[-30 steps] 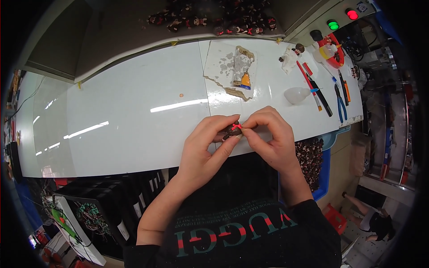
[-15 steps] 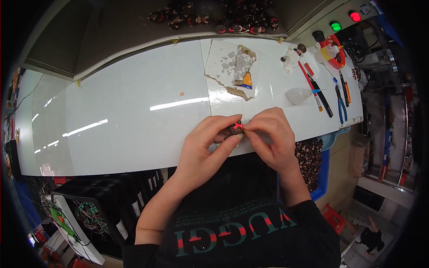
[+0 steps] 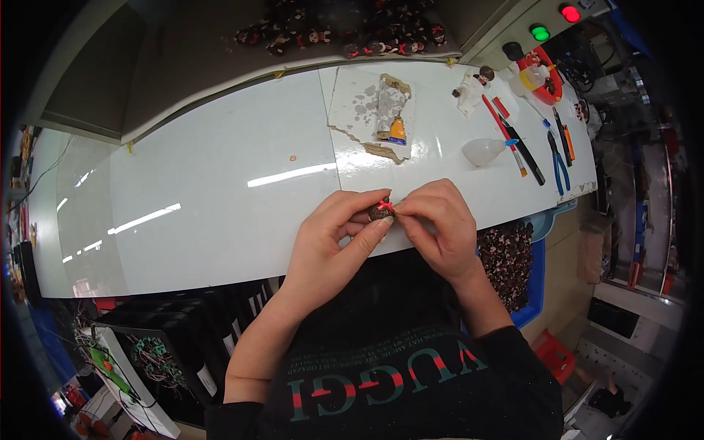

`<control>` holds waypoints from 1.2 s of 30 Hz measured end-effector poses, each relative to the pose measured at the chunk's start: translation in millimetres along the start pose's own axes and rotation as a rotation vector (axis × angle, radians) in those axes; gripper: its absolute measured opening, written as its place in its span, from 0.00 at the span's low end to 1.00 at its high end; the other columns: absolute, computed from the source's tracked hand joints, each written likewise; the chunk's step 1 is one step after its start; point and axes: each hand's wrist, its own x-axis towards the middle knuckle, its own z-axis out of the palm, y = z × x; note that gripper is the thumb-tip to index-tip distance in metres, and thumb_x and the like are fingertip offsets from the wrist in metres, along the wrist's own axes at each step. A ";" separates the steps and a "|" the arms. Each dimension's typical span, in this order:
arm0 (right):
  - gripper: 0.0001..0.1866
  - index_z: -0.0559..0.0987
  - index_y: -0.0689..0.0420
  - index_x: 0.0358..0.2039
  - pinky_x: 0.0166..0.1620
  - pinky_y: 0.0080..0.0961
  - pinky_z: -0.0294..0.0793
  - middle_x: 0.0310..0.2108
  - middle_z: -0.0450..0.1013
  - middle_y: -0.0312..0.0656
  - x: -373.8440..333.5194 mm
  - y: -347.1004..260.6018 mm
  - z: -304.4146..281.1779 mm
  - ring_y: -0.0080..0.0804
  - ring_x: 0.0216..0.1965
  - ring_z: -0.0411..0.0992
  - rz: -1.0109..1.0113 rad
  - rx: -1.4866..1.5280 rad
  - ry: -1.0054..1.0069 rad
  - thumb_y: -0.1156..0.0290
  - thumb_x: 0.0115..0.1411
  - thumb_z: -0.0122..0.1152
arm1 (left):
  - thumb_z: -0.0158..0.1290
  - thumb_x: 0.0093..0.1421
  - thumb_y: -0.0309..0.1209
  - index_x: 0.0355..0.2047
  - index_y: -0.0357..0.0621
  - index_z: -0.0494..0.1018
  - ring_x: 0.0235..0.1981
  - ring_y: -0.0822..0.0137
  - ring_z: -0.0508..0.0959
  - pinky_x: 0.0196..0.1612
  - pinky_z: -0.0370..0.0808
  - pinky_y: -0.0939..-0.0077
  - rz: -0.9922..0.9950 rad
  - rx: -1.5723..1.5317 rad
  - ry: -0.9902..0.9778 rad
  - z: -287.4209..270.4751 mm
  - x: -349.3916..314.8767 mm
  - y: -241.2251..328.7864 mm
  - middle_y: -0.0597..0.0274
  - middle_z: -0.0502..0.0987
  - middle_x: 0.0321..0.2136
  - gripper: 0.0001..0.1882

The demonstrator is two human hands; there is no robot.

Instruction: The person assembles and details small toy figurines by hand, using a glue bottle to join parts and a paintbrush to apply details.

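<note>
Between the thumb and fingers of my left hand [image 3: 330, 238] is a small dark brown figurine [image 3: 380, 213] with a red bow [image 3: 386, 206] on it. My right hand [image 3: 442, 224] comes in from the right, its thumb and forefinger pinched together against the right end of the bow. Whatever those fingertips hold is too small to make out. Both hands are just above the near edge of the white table [image 3: 220, 220], and my fingers cover part of the figurine.
A stained board [image 3: 352, 110] bears a flattened tube [image 3: 394, 110]. To its right are a squeeze bottle [image 3: 484, 152], a brush [image 3: 506, 136], blue-handled pliers [image 3: 559, 165] and a red bowl [image 3: 550, 81]. Several figurines [image 3: 374, 48] line the back shelf; a blue bin [image 3: 537, 286] of dark pieces sits below right.
The whole view has shifted slightly, with the tabletop things a little farther left. Both hands keep the same grip around the figurine and its bow, with only slight finger movement.
</note>
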 end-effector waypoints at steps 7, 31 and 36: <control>0.12 0.77 0.58 0.35 0.42 0.32 0.70 0.33 0.72 0.40 -12.6 8.2 -37.6 0.39 0.37 0.70 -0.040 0.051 0.045 0.79 0.48 0.65 | 0.53 0.60 0.22 0.49 0.33 0.71 0.38 0.72 0.75 0.41 0.74 0.81 -0.044 0.127 0.015 39.0 6.7 9.8 0.60 0.73 0.40 0.16; 0.20 0.70 0.60 0.32 0.44 0.35 0.68 0.33 0.68 0.45 -50.2 14.9 -54.7 0.44 0.39 0.67 -0.363 -0.206 0.299 0.66 0.40 0.67 | 0.51 0.65 0.31 0.53 0.35 0.65 0.44 0.67 0.75 0.46 0.74 0.77 0.133 0.012 -0.094 64.5 11.5 -1.9 0.55 0.73 0.45 0.19; 0.19 0.70 0.58 0.31 0.42 0.35 0.68 0.32 0.67 0.45 -41.7 9.9 -46.5 0.45 0.38 0.67 -0.416 -0.181 0.324 0.67 0.39 0.67 | 0.52 0.62 0.43 0.55 0.39 0.67 0.47 0.60 0.71 0.50 0.69 0.68 0.181 0.611 0.002 67.6 -8.7 19.3 0.51 0.72 0.48 0.27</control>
